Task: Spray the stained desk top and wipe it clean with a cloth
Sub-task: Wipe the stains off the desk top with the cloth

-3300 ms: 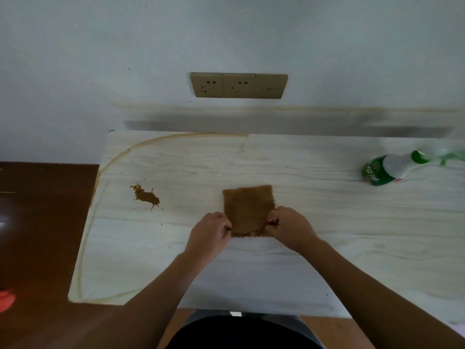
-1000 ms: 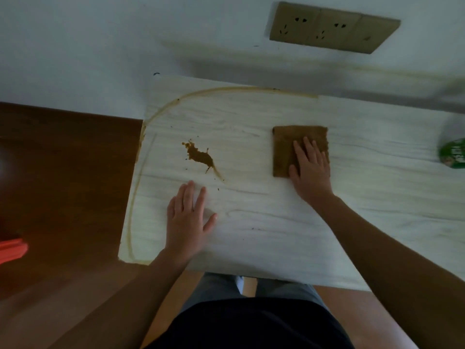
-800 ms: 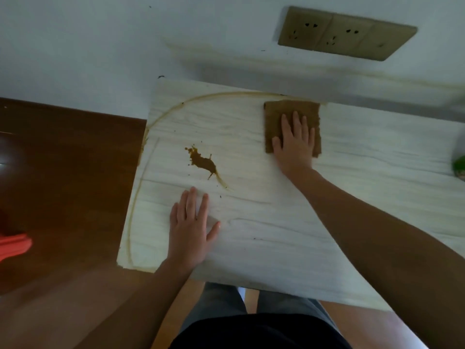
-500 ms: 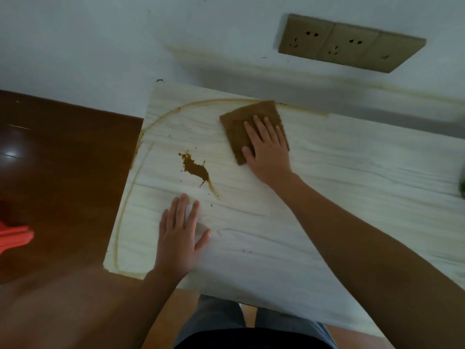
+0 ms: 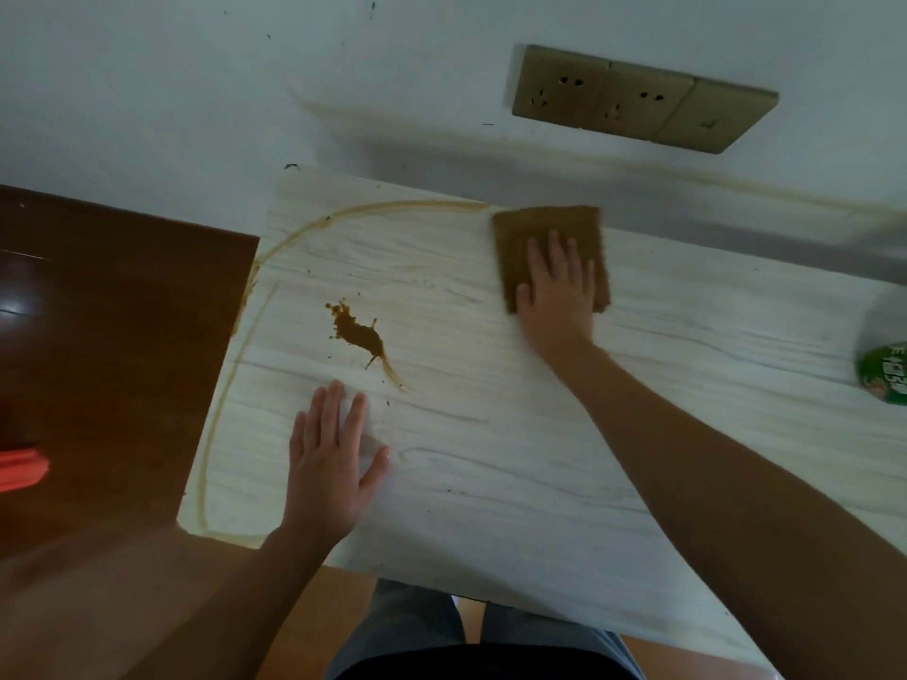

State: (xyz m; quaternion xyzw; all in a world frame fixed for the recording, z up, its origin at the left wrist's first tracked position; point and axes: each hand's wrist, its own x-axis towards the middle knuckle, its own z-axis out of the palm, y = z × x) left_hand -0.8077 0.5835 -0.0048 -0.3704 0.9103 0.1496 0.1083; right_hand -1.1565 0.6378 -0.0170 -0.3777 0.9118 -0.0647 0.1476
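Against the wall-side edge of the pale wood-grain surface [image 5: 540, 458], a square brown cloth [image 5: 545, 235] is pressed flat under the right hand [image 5: 557, 292], whose fingers [image 5: 554, 252] are laid out straight and slightly spread on top of it, gripping nothing. The left hand [image 5: 329, 454] is planted palm-down near the front edge, its fingers [image 5: 333, 409] likewise apart and flat on the bare surface. A dark brown splatter [image 5: 360, 333] is seen between the two hands, to the left of and nearer the body than the right fingers, and just beyond the left fingertips; its thin tail runs down and to the right. A long brown line of residue [image 5: 275, 252] is traced from the cloth's near-left corner round the left end of the surface and down toward the front corner. The cloth is judged to be the thing the next stroke depends on: a sweep leftward and toward the body would carry it onto the splatter, and although the left hand is closer to that mark, the cloth is under the right. A green-labelled bottle [image 5: 886, 380], only partly in view, lies well off to the right of the right fingers. A row of wall sockets [image 5: 638, 103] is fixed above the cloth.
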